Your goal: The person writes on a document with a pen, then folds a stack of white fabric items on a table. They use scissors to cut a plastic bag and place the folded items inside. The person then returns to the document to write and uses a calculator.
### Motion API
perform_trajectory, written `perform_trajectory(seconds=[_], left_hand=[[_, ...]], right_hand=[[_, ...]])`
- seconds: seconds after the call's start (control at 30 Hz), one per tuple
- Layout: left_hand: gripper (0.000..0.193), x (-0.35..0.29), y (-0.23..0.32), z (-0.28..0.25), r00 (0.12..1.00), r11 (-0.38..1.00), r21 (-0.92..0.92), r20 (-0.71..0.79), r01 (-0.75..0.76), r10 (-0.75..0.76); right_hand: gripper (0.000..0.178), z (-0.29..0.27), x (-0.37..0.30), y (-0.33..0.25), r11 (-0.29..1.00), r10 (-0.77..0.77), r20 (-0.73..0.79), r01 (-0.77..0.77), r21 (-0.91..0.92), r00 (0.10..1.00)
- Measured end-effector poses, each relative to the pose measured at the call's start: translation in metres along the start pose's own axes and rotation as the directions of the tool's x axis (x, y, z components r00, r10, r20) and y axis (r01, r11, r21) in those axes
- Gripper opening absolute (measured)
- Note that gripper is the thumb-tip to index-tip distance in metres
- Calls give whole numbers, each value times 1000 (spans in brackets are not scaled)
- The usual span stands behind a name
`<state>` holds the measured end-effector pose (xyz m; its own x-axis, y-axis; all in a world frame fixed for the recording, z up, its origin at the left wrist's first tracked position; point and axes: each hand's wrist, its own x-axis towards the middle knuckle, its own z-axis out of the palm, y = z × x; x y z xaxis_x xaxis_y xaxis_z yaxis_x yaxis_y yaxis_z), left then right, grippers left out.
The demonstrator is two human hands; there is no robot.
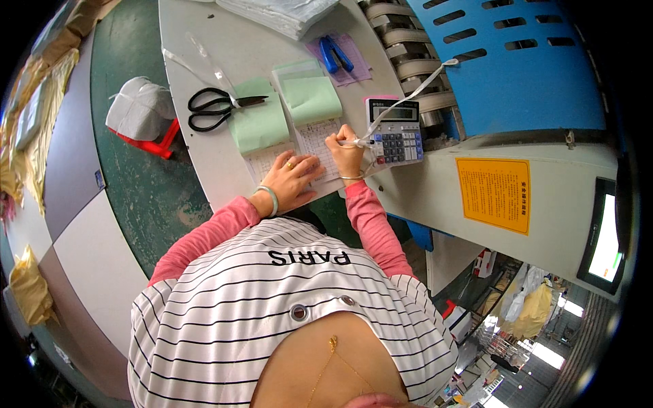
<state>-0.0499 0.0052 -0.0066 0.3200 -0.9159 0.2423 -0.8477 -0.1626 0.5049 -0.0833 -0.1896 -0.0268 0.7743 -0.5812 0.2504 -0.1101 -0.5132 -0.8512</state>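
Note:
My right hand (347, 151) grips a pen (355, 143) against a printed form (318, 141). A white cloth strip (422, 87) is tied to the pen and runs up to the machine. Flat on the papers, fingers stretched out, rests my left hand (290, 180). Above the hands, green sheets (311, 100) are folded back from the form pad. To their left lies a second pad with a green sheet (260, 126). A calculator (396, 143) sits just right of my right hand. Black-handled scissors (216, 109) lie partly over the left pad.
A blue two-armed hand tool (336, 54) lies on purple paper (360, 66). Stacked white packages (279, 15) stand at the table's far end. The blue machine (524, 81) borders the right side. Left on the floor, a white bundle (143, 105) rests on a red stool (162, 143).

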Motion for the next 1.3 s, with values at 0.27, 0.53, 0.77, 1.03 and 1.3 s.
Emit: perform_trajectory(seconds=[0.27,0.53,0.77,1.03,1.3], left_hand=[[61,-1,-1,2,1000,1000,18,-8,-4,4],[61,0,-1,2,1000,1000,22,-18,-19,19],[61,-1,-1,2,1000,1000,25,-8,-3,3],[61,-1,-1,3,1000,1000,22,-8,2,-2],[60,-1,-1,3,1000,1000,15,-15,-3,3]], right_hand=[[26,1,0,-1,998,-58,-5,58,-39,998],[28,0,-2,4,999,6,-101,-1,46,995],[28,0,-1,5,999,-6,-96,9,35,995],[26,-10,8,6,975,180,31,-182,128,983],[27,-10,3,8,997,53,7,-53,52,999]])
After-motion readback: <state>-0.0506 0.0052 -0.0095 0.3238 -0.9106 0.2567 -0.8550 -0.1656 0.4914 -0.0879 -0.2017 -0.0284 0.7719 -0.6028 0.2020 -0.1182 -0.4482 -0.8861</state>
